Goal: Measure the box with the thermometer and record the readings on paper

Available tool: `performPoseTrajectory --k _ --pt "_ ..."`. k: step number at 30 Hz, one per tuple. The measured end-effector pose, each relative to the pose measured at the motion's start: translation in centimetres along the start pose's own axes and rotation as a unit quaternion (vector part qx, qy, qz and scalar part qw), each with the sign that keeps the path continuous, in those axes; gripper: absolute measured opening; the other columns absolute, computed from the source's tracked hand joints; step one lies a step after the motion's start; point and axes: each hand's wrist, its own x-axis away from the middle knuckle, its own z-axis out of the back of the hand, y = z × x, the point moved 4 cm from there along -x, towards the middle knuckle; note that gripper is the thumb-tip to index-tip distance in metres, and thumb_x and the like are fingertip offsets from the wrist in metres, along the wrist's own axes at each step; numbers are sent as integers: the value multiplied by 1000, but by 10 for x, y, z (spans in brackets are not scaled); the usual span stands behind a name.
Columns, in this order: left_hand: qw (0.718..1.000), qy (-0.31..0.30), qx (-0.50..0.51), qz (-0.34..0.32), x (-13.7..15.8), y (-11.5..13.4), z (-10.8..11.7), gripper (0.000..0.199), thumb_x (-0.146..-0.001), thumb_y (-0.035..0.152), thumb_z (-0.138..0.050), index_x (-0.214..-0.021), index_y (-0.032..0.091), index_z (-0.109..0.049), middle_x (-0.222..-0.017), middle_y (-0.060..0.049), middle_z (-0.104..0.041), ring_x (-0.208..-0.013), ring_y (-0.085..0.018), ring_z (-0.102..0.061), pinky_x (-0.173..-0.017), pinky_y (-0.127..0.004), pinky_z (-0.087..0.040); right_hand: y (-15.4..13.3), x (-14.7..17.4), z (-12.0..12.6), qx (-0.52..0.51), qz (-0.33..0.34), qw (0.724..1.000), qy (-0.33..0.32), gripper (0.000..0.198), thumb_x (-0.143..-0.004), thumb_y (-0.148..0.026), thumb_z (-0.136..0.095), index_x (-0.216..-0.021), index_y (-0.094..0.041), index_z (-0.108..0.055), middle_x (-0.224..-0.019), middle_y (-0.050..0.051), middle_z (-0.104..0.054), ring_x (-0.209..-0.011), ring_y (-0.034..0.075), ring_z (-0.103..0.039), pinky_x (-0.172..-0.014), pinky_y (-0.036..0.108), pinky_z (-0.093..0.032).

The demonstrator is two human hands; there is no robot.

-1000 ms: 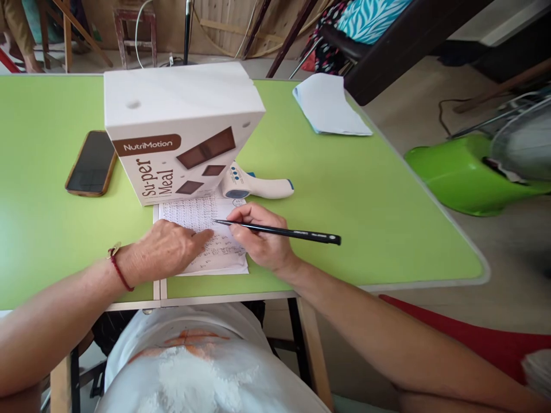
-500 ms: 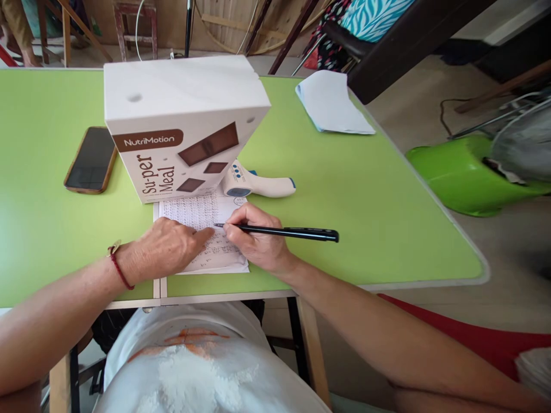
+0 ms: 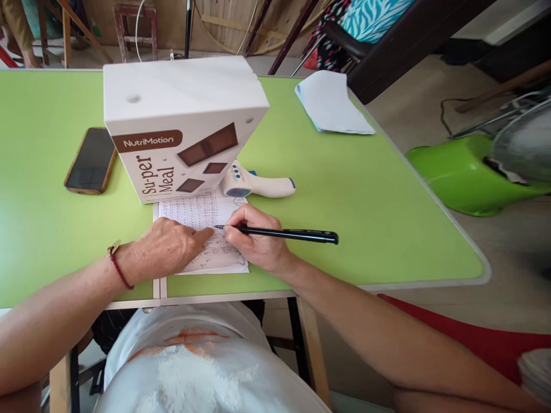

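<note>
Between the thumb and fingers of my right hand point(image 3: 258, 238) is a black pen point(image 3: 293, 233), its tip down at a sheet of paper point(image 3: 228, 265) covered in rows of small handwriting. My left hand point(image 3: 172, 246) lies on the left part of that sheet, index finger stretched towards the pen tip, holding nothing. Just beyond the sheet a white NutriMotion box point(image 3: 185, 92) stands upright, covering its far edge. A white and blue handheld thermometer point(image 3: 262, 186) rests against the box's right side, close above my right hand.
A smartphone point(image 3: 90, 160) in a brown case lies left of the box on the green table point(image 3: 365, 218). Folded papers point(image 3: 331, 103) are near the far right edge. Beyond the table's right side stands a green bin point(image 3: 460, 175). Part of a person's leg point(image 3: 19, 31) shows far left.
The pen's back end has dipped very slightly as my right hand shifts a little. My left hand, the paper and the box keep their places.
</note>
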Motion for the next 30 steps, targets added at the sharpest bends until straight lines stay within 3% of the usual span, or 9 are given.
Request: performPoseTrajectory --k 5,12,30 --pt "1000 -12 3 7 -1 0 2 17 -93 15 -51 -107 15 -61 -58 0 -64 -45 -18 -59 -41 -29 -15 1 0 2 10 -4 1000 27 12 -74 -18 -55 -66 -24 -49 -51 -6 -53 -46 10 -45 -45 23 -36" --pt "1000 -5 11 8 -1 0 0 19 -94 17 -50 -109 15 -62 -59 -2 -66 -45 -18 -57 -41 -28 -21 1 -1 0 -4 -14 1000 4 12 -73 -20 -55 -64 -24 -48 -52 -6 -52 -45 9 -41 -42 23 -33" --pt "1000 14 1 0 1 -2 1 17 -95 19 -48 -105 16 -62 -56 0 -63 -42 -17 -56 -40 -30 -15 1 -1 2 2 -15 1000 26 12 -73 -20 -55 -65 -25 -48 -50 -6 -53 -45 11 -44 -44 24 -36"
